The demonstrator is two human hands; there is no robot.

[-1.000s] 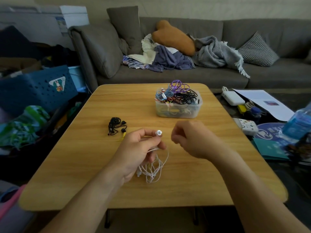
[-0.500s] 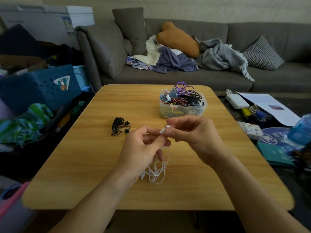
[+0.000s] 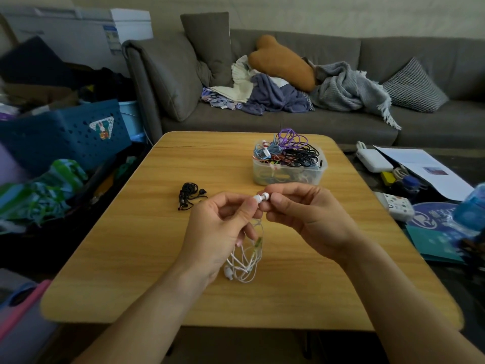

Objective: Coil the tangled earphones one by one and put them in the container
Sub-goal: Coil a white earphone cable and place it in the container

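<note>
White earphones (image 3: 244, 261) hang in a loose tangle above the wooden table (image 3: 157, 258). My left hand (image 3: 220, 232) pinches one white earbud at its fingertips, with the cord looping down below the palm. My right hand (image 3: 307, 219) pinches the second earbud right beside the first, so the two buds touch. A clear plastic container (image 3: 288, 172) stands at the far middle of the table, heaped with coiled purple, black, blue and red earphones. Black earphones (image 3: 189, 195) lie bunched on the table to the left of my hands.
A grey sofa (image 3: 288, 119) with cushions and blankets runs behind the table. A blue perforated crate (image 3: 65, 132) and clutter fill the left side. Papers, a white charger (image 3: 372, 160), a remote and a blue bottle (image 3: 472, 208) lie on the right.
My right hand moved in from the right and took hold of the second earbud beside my left fingers. The white cord has lifted slightly. The view has drifted a little.
</note>
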